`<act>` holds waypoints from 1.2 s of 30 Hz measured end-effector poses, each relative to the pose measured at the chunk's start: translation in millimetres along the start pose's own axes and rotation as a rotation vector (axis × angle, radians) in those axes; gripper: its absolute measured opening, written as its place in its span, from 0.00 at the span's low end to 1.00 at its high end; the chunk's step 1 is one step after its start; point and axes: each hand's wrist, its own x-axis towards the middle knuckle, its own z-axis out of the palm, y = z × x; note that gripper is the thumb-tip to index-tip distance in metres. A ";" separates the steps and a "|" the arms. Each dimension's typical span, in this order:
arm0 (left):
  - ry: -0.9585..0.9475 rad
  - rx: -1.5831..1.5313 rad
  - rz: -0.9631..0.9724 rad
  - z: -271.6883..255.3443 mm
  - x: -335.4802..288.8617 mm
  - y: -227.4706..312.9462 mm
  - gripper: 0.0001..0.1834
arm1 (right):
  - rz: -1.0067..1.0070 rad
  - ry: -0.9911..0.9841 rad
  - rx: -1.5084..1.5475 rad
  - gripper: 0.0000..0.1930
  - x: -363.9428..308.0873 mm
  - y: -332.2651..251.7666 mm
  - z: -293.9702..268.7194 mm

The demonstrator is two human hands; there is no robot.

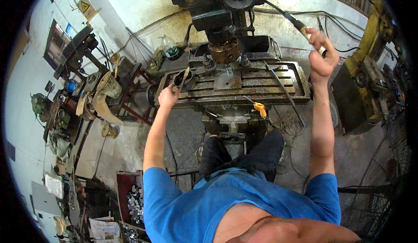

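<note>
My right hand [323, 55] is raised at the upper right, its fingers curled round the pale grip of a long lever [287, 15]. The lever runs to the head of a milling machine [213, 18]. At the left end of the slotted machine table [278, 84], my left hand [169, 96] is closed on the lower end of a slim brush [186, 74] with a pale upper end. Beside those fingers stands a dark round pot [189, 84]. A rusty round cutter head [224, 51] hangs above a flat metal plate [227, 81] on the table.
A hammer-like long-handled tool [284, 88] lies across the table's right side. A yellow air gun [260, 109] hangs at the front edge. Behind the left end stands a clear plastic bottle [170, 49]. A bin of metal pieces [136, 199] is at the lower left.
</note>
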 end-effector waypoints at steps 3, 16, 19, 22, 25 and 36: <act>-0.033 0.207 -0.017 19.0 13.1 9.2 0.34 | -0.018 0.018 0.066 0.09 -2.8 -3.2 1.4; 0.232 -0.235 -0.112 49.5 26.1 15.5 0.14 | -0.033 0.037 0.041 0.07 6.0 0.9 2.7; 0.065 -0.671 0.062 85.2 24.1 23.3 0.13 | -0.018 0.114 0.088 0.05 6.5 -3.9 14.0; 0.056 -0.594 0.106 87.5 26.3 80.6 0.13 | -0.008 0.068 0.024 0.05 -3.2 -7.0 9.1; 0.010 -0.568 -0.002 93.7 44.4 111.7 0.14 | 0.020 0.069 0.035 0.05 -1.3 -1.1 5.9; 0.002 -0.619 0.034 119.3 65.3 126.0 0.13 | 0.015 0.126 0.006 0.08 -18.3 12.0 7.8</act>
